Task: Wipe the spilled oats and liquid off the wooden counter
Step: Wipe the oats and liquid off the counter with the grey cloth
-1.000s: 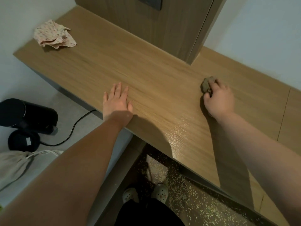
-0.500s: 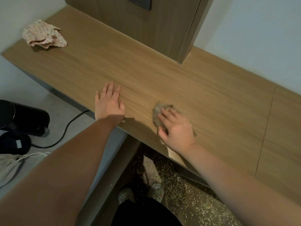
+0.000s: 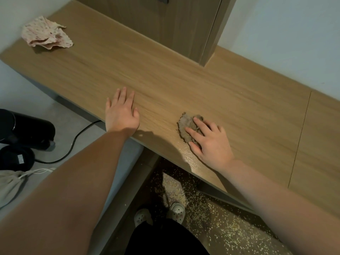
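Note:
A small grey-brown wet cloth (image 3: 184, 125) lies flat on the wooden counter (image 3: 165, 85) near its front edge. My right hand (image 3: 209, 142) presses down on the cloth with spread fingers. A shiny wet patch (image 3: 191, 161) shows on the wood just in front of that hand. My left hand (image 3: 121, 111) rests flat and open on the counter, to the left of the cloth, holding nothing. Only a few oat specks show on the counter.
A crumpled pink patterned cloth (image 3: 46, 34) lies at the counter's far left. A wooden cabinet (image 3: 176, 24) stands at the back. Spilled oats (image 3: 211, 214) cover the dark floor around my slippers (image 3: 177, 212). A black kettle (image 3: 24, 129) with cord and a drawstring bag (image 3: 11, 183) sit at left.
My right hand swept the cloth from the back right of the counter toward the front edge near the middle, then edged slightly back. My left hand stayed flat in place.

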